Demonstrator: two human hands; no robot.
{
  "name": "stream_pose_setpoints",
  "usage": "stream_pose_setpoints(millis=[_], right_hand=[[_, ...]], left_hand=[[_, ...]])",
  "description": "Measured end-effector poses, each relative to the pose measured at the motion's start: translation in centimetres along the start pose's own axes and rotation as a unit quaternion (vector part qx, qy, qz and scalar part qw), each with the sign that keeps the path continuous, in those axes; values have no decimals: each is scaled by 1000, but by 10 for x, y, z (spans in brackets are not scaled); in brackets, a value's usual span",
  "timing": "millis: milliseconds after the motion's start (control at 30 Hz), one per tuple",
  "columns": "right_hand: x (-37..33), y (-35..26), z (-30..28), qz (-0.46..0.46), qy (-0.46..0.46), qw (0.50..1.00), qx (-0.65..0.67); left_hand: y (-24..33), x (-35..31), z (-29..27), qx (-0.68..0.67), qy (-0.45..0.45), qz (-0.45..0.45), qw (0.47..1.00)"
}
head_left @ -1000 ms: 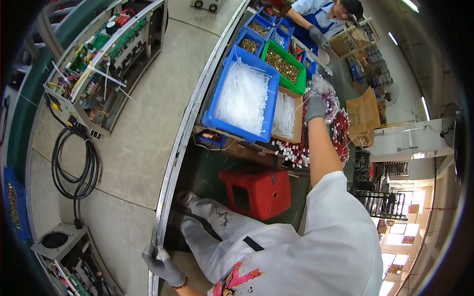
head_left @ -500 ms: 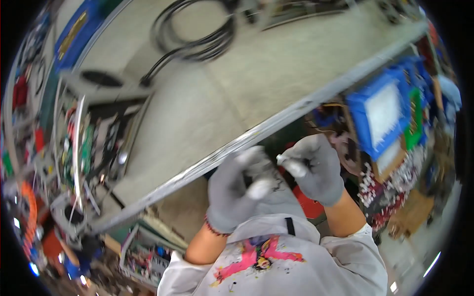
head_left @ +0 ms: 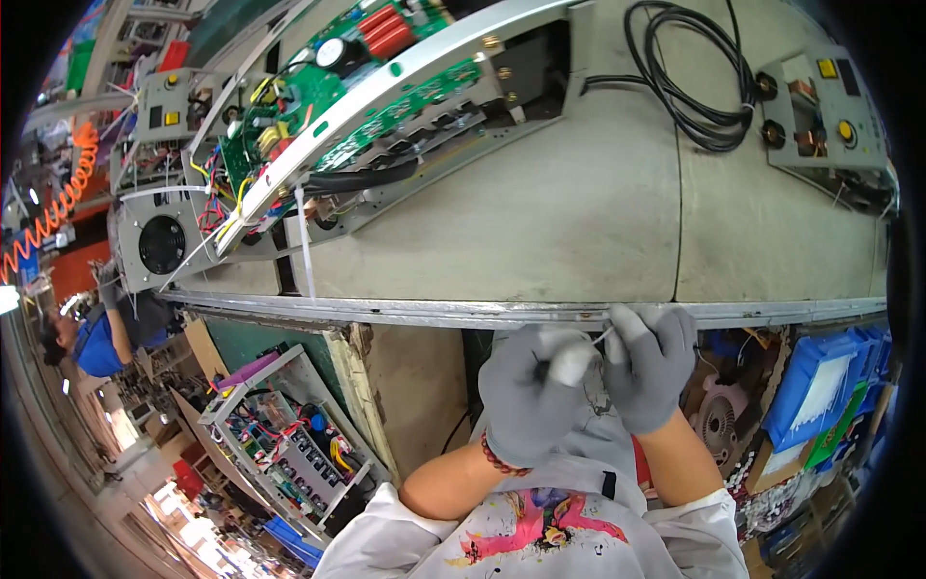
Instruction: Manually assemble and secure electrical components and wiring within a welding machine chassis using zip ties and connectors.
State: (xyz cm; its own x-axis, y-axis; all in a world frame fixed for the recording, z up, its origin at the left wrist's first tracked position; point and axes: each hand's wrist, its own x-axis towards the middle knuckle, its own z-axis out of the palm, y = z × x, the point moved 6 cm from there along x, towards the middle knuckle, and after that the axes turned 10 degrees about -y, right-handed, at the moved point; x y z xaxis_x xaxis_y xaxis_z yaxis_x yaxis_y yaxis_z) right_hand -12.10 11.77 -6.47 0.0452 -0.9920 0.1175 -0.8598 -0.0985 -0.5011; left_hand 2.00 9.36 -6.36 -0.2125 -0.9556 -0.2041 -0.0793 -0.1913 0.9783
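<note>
Grey bench: opened chassis set far left, presumably for board access. Thin white strip pinched by left hand and right hand by near edge, likely for control.

Forearms angled inward; left hand, right hand close together, fingers of both curled.

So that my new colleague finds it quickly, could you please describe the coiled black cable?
Find the pale worktop beyond the gloved right hand. On its right half, between the long open machine with green boards and the smaller grey box, lies the coiled black cable. Its round loops set it apart from both boxy metal neighbours.
</note>
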Motion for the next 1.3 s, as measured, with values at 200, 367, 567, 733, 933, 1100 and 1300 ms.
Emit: stream_pose_setpoints(millis=[200,367,567,733,933,1100,1300], right_hand=[[41,0,35,-56,58,995,60],[52,6,38,13,137,953,270],[87,-13,37,-60,104,924,362],[131,-32,46,-130,63,913,382],[165,-56,90,-175,79,913,359],[173,-72,107,-255,81,914,305],[176,-78,111,-243,98,921,289]], left_hand=[[-15,17,-39,-137,139,11,981],[-28,89,-109,133,367,35,920],[-46,117,-116,151,465,28,872],[-53,110,-132,92,434,73,893],[-58,111,-140,60,383,150,910],[-61,112,-148,14,358,208,910],[-70,109,-153,-29,339,160,927]])
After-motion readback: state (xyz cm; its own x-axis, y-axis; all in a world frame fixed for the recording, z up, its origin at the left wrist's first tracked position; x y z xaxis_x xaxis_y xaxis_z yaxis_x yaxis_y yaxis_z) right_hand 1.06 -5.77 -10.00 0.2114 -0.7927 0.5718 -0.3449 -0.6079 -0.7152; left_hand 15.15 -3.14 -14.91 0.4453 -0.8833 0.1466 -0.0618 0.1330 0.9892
